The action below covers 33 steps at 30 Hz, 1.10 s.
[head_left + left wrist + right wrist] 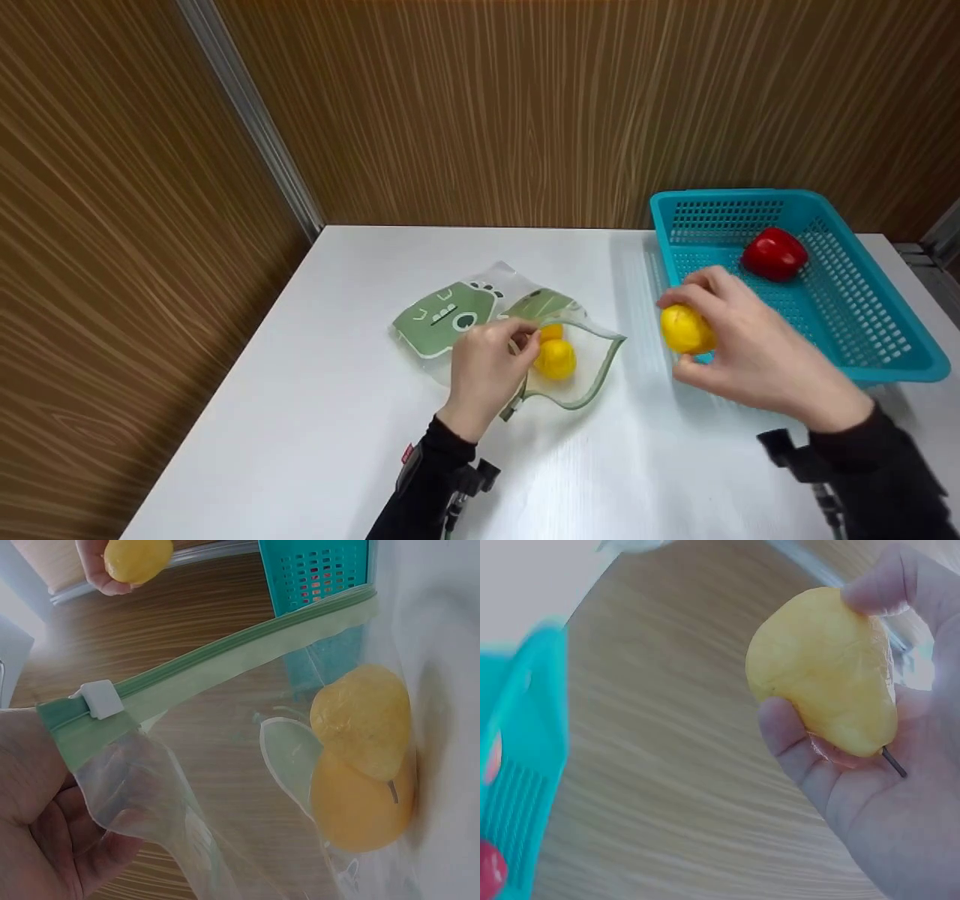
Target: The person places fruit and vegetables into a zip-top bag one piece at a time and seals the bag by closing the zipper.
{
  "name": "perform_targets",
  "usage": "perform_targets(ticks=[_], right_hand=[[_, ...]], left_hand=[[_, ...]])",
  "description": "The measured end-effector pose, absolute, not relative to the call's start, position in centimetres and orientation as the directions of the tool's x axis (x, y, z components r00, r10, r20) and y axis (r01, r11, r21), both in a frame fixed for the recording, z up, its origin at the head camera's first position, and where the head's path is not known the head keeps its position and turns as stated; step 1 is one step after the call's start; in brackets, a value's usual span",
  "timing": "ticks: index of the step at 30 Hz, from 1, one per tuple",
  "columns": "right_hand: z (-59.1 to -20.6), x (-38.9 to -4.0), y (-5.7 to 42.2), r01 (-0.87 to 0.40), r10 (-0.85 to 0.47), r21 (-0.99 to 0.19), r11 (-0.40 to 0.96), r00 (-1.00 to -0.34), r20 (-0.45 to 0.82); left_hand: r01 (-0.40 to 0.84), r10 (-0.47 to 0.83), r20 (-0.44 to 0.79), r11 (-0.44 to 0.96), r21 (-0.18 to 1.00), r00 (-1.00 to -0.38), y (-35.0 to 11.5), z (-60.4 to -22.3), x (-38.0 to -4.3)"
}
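My right hand [750, 349] grips a yellow pear [821, 671] with a dark stem, thumb and fingers around its sides, above the table beside the basket. With my left hand [491, 367] I pinch the edge of a clear zip bag [592, 386] with a green rim, its mouth spread wide. The bag's white slider [102, 699] sits close to the left fingers. Inside the bag lie a yellow pear-shaped fruit [364, 716] with a stem and an orange-yellow round fruit [360, 814], touching each other. Green cartoon print covers part of the bag.
A teal plastic basket [892, 300] stands at the right of the white table [300, 420], with a red bell-pepper-like item [775, 255] in it. Another green printed bag [442, 319] lies flat at the left, partly under the open one. Wood-grain panels [480, 112] rise behind and at the left.
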State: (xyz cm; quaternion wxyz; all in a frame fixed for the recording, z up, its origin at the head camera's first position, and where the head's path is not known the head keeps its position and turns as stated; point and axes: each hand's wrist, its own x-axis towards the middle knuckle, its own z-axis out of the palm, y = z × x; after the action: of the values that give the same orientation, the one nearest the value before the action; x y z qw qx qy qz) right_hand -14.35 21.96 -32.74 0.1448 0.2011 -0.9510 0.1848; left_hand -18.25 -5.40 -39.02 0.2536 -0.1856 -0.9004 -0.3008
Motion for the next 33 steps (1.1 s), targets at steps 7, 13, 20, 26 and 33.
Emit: perform_targets(ticks=[7, 13, 20, 26, 33], right_hand=[[-34.0, -14.1, 19.5, -0.450, -0.297, -0.366, 0.814, -0.865, 0.404], [-35.5, -14.4, 17.9, -0.469, -0.307, -0.405, 0.785, -0.862, 0.403], [-36.8, -14.7, 17.1, -0.472, -0.318, -0.419, 0.776, -0.866, 0.386], [-37.8, -14.6, 16.7, -0.474, -0.332, -0.407, 0.781, -0.867, 0.372], [-39.0, -14.6, 15.6, -0.487, -0.382, -0.415, 0.769, -0.870, 0.312]], left_hand=[[0.486, 0.184, 0.558, 0.743, 0.460, -0.809, -5.3, -39.1, -18.3], [0.490, 0.186, 0.562, 0.742, 0.457, -0.806, -5.3, -39.1, -18.3], [0.492, 0.191, 0.564, 0.746, 0.449, -0.804, -5.4, -39.1, -18.3], [0.494, 0.190, 0.569, 0.747, 0.445, -0.800, -5.5, -39.1, -18.3], [0.498, 0.189, 0.587, 0.756, 0.425, -0.787, -5.3, -39.2, -18.3]])
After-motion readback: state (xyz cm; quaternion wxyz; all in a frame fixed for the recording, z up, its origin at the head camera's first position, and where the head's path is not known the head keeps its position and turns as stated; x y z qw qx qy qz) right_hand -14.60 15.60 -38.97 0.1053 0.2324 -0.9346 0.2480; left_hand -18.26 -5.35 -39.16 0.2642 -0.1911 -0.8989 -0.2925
